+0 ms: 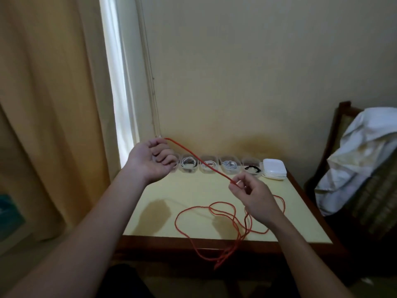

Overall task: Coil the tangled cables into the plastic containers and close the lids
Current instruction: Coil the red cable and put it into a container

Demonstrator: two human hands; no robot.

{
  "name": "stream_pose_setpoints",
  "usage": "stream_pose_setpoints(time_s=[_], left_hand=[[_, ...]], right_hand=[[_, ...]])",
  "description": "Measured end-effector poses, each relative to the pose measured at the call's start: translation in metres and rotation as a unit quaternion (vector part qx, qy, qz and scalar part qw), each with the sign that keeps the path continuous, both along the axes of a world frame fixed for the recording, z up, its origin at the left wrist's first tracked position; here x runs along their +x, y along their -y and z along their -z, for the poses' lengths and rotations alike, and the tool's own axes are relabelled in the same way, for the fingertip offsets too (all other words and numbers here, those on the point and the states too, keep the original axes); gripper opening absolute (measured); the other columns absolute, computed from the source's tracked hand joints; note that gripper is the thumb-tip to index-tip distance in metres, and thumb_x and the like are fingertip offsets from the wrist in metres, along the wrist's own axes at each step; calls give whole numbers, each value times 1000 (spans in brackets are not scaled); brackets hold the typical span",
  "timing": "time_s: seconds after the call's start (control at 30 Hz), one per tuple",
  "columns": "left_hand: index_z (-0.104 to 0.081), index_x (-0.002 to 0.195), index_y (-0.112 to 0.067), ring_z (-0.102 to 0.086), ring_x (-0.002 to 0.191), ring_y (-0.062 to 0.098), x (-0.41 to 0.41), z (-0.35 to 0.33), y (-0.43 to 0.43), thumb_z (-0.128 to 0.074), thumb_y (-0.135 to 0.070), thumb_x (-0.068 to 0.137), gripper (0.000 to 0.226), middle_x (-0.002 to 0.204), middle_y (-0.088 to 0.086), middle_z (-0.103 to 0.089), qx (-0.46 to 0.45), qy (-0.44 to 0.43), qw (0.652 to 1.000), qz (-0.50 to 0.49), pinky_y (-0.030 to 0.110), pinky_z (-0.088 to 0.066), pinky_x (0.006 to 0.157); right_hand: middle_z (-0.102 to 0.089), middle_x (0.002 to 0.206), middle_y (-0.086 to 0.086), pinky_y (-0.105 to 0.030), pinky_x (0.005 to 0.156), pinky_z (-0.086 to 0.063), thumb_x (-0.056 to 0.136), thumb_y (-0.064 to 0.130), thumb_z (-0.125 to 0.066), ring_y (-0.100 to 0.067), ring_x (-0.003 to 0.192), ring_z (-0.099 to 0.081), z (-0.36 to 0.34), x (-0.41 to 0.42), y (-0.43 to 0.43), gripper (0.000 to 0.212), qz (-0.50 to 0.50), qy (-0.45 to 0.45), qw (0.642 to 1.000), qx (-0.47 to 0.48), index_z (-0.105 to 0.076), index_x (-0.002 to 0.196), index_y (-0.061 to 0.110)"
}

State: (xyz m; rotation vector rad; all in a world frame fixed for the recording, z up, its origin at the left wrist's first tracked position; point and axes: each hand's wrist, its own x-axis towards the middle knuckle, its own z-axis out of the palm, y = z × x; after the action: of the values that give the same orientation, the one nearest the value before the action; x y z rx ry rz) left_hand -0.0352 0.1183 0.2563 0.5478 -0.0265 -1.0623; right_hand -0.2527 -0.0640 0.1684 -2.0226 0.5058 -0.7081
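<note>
Right now the left hand (150, 162), in the middle left of the picture, is curled tight round one end of the orange cable (217, 172). The right hand (251, 198), lower and more to the right, pinches the same cable between thumb and fingertip. The bit between the two hands is pulled straight. The rest lies in loose loops on the yellow table (154, 222) at the bottom middle, and some hangs over the near edge.

Along the back of the table stands a row of clear containers (228, 172). Three hold white cables (188, 164) and one holds a black cable (252, 168). One more is partly hidden behind the left hand, so I cannot tell what is in it. A stack of white lids (275, 168) sits at the right end of the row, and no container I can see has a lid on.

What could go wrong? The loops cross over each other, so a hard pull could make a knot. The hanging part could drag the rest off the table. The straight bit crosses the row of containers in the picture, so a low swing could knock one over. A coil made too big may pop back out before the lid goes on.
</note>
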Motion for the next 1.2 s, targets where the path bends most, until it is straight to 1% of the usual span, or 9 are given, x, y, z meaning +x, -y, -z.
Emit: stream_pose_setpoints(time_s=[0.2,0.37,0.57,0.67,0.77,0.87,1.0,1.1,1.2], left_hand=[[-43,68,-17,-24,43,12,4,-3,8,-38,-3,79,18,56,-9,-29,-5,24,993,-117,26,-19,53],[-58,84,-14,-58,58,11,-15,12,17,-49,-10,87,10,66,-4,-63,105,224,964,-100,23,-38,63],[-70,93,3,-71,77,20,-51,26,24,-58,-12,97,19,81,11,-76,227,574,779,-110,26,-57,76],[-70,93,-1,-69,68,22,-64,25,24,-56,-13,99,20,72,9,-70,216,631,745,-19,29,-52,68],[-64,78,-8,-54,56,20,-77,23,26,-51,-13,98,24,64,7,-53,192,588,781,84,28,-39,57],[-59,87,-7,-35,50,16,-85,20,27,-44,-12,97,19,62,4,-42,168,469,854,149,31,-24,55],[-54,82,-10,-19,46,11,-86,19,26,-38,-28,105,33,57,-1,-28,166,410,872,208,29,-12,52],[-48,67,-20,-10,45,9,-86,16,25,-44,-48,102,45,54,-6,-16,121,343,903,229,25,-10,46],[-46,65,-21,-7,45,9,-81,11,21,-45,-45,100,42,51,-8,-16,56,257,939,223,24,-11,45]], right_hand=[[-66,78,2,-35,62,-52,95,31,-70,-15,66,-57,8,-8,11,13,57,-5,998,-20,-64,84,34],[-63,82,13,-26,66,-47,98,30,-64,-6,77,-57,-10,-6,11,12,5,-64,979,-196,-64,87,28],[-60,86,14,-13,69,-37,100,38,-60,-2,87,-52,-46,-6,-6,17,-110,-120,946,-282,-65,90,25],[-56,81,14,-15,67,-35,101,36,-59,-4,83,-52,-57,-3,-8,20,-106,-86,943,-304,-64,88,22],[-52,78,15,-16,64,-32,102,39,-54,-3,78,-49,-66,0,-9,25,-103,-57,940,-319,-60,85,22],[-49,75,17,-14,65,-32,102,34,-58,0,75,-49,-73,4,-11,21,-100,-24,938,-331,-62,83,26],[-53,74,14,-15,62,-34,98,35,-66,-4,71,-50,-81,8,-13,18,-92,-11,942,-322,-63,84,23],[-57,70,10,-18,56,-36,97,40,-66,-5,61,-48,-85,8,-17,18,-107,-1,966,-237,-62,92,23],[-56,72,6,-26,59,-39,95,49,-62,-6,63,-47,-78,6,-11,28,-117,35,986,-114,-62,93,21]])
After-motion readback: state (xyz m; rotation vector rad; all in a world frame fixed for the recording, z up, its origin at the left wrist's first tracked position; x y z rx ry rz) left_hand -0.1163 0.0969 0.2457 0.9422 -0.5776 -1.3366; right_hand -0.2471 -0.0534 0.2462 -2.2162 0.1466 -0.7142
